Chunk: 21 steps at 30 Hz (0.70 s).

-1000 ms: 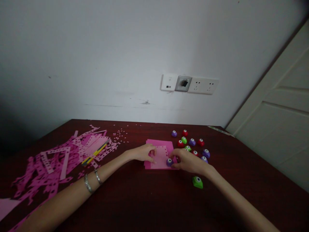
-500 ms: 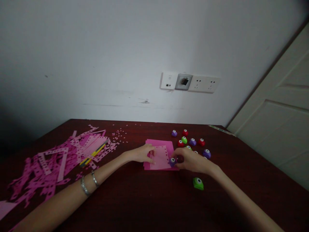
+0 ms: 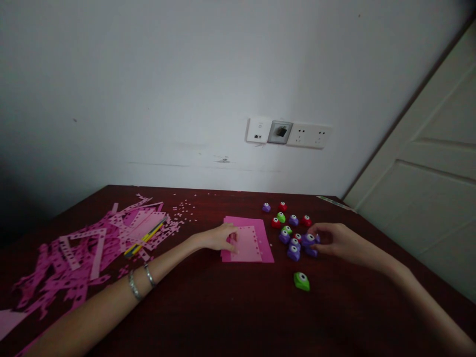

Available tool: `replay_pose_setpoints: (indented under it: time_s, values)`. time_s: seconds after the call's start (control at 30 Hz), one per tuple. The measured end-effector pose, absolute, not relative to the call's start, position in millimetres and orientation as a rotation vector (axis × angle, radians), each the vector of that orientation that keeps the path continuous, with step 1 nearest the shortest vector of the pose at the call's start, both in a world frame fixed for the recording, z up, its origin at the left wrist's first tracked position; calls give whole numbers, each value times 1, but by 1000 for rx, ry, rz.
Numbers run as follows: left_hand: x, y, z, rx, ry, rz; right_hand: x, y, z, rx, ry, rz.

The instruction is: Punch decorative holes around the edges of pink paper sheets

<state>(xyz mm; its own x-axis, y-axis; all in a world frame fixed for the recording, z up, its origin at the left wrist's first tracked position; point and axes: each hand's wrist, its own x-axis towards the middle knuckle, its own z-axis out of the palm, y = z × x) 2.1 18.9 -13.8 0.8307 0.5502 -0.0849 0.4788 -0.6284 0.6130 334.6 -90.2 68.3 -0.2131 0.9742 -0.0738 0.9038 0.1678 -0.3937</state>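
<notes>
My left hand (image 3: 222,237) presses the left side of a light pink paper sheet (image 3: 246,246), its thumb and curled fingers bent onto it. Small punched holes run along the sheet's top and right edges. Beneath lies a darker pink stack of paper (image 3: 265,243). To the right, my right hand (image 3: 336,240) has its thumb and fingers around a purple craft punch (image 3: 310,240) with an eye-like white button, at the edge of a group of punches. Another purple punch (image 3: 293,253) sits just left of it. A green punch (image 3: 301,281) stands apart, nearer to me.
Red punches (image 3: 306,221) and several others stand behind, right of the paper. Pink paper strips (image 3: 80,258) heap up at the left, with a yellow cutter knife (image 3: 145,238) on them. Tiny paper cutouts (image 3: 183,208) are scattered behind. A wall (image 3: 186,99) closes off the back.
My right hand has moved right, from the paper's right edge to the group of punches, taking the purple punch off the sheet. The left hand stays on the paper.
</notes>
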Motion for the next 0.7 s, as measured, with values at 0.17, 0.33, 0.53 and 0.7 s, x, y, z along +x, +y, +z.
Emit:
replay_pose_setpoints:
  time_s: [0.17,0.33,0.53,0.7]
  values:
    - [2,20,-15,2363,750,153,359,-116,47,-1913,-2155,644]
    - [2,20,-15,2392,741,150,367,-126,21,-1967,-2120,682]
    - [1,18,-12,2381,742,170,371,-130,6,-1991,-2079,624]
    - [0,27,-6,2200,756,306,358,-129,34,-1909,-2050,532]
